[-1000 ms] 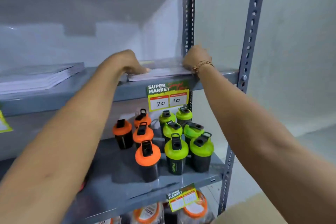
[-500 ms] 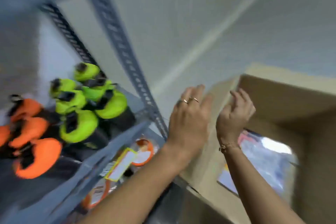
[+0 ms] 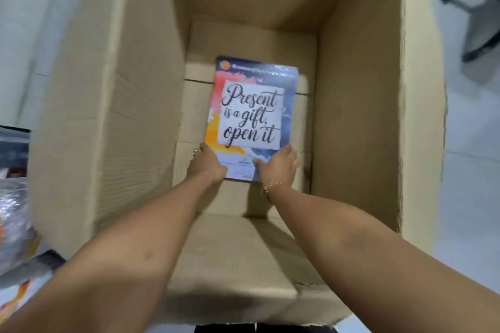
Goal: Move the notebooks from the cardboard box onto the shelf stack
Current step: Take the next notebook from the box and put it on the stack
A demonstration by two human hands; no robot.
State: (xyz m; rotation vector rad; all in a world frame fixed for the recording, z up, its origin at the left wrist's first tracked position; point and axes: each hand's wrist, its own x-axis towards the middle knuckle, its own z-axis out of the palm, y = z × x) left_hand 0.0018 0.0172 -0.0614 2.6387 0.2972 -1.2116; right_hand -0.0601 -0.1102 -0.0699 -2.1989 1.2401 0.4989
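Note:
I look straight down into a deep cardboard box [image 3: 113, 121]. At its bottom lies a shrink-wrapped pack of notebooks [image 3: 253, 113] with a colourful cover that reads "Present is a gift, open it". My left hand [image 3: 207, 166] grips the pack's near left corner. My right hand [image 3: 278, 166] holds the near right corner, thumb on the cover. Both arms reach down inside the box. The shelf is out of view.
The box walls rise close on all sides of my arms. Plastic-wrapped goods [image 3: 13, 219] sit at the left edge outside the box. A black chair base [image 3: 476, 16] stands on the pale floor at the upper right.
One second ago both hands rested on notebooks on the shelf. My view swung right and down, and both hands have gone into the box and taken hold of a pack.

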